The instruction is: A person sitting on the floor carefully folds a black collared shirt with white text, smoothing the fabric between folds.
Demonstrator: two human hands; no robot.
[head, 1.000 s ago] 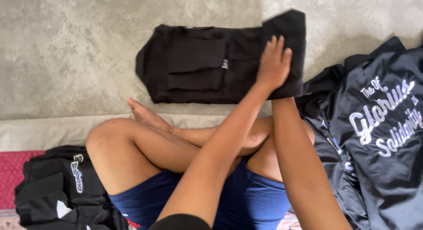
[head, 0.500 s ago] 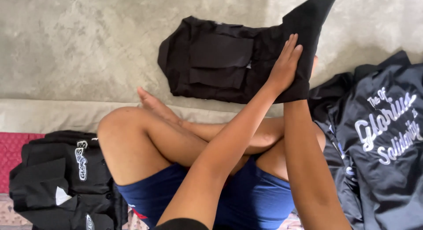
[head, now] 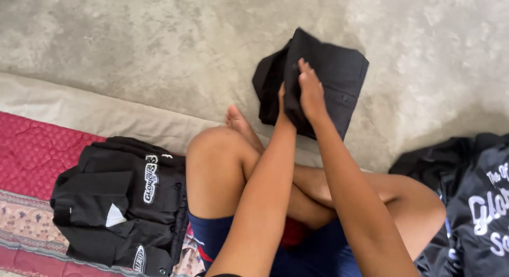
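Note:
A folded black garment [head: 334, 65] is lifted a little off the grey concrete floor [head: 132, 44], in front of my crossed bare legs. My right hand [head: 310, 91] lies over its near face with the fingers pressed on the cloth. My left hand [head: 281, 103] grips the garment's near left edge, and its fingers are mostly hidden behind the fabric. Both hands hold the same bundle, which is folded to about half its earlier width.
A stack of folded black garments [head: 122, 197] with white logos lies to my left on a red quilted mat [head: 32, 150]. A dark shirt with white lettering [head: 477, 208] is heaped at the right. A pale sheet edge [head: 106, 115] borders the floor.
The garment lay spread flat with my left hand pressing its right end. That end was lifted and folded over, and both hands now hold the compact bundle. The view has swung to the right.

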